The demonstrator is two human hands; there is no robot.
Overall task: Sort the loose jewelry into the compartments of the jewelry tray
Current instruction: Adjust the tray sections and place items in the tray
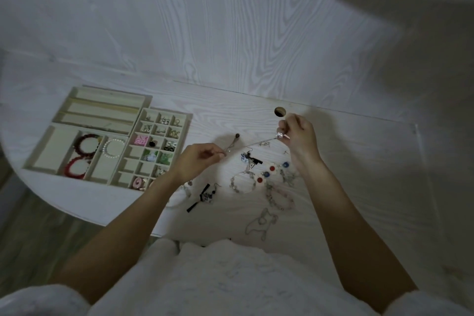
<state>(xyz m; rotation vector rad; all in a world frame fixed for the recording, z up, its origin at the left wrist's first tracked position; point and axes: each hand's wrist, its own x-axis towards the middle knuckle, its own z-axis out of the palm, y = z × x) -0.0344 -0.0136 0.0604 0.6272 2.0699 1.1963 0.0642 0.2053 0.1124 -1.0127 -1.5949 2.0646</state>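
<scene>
We hold a thin silver chain (252, 144) taut above the bench (333, 187), left hand (198, 161) and right hand (298, 133) each pinching one end.

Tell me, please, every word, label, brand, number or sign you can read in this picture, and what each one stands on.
None: no readable text shows in the head view.
The jewelry tray shows no label or brand mark.
The thin chain stretched between the left hand and the right hand bears charms too small to read.
The loose jewelry on the table shows no writing.
</scene>
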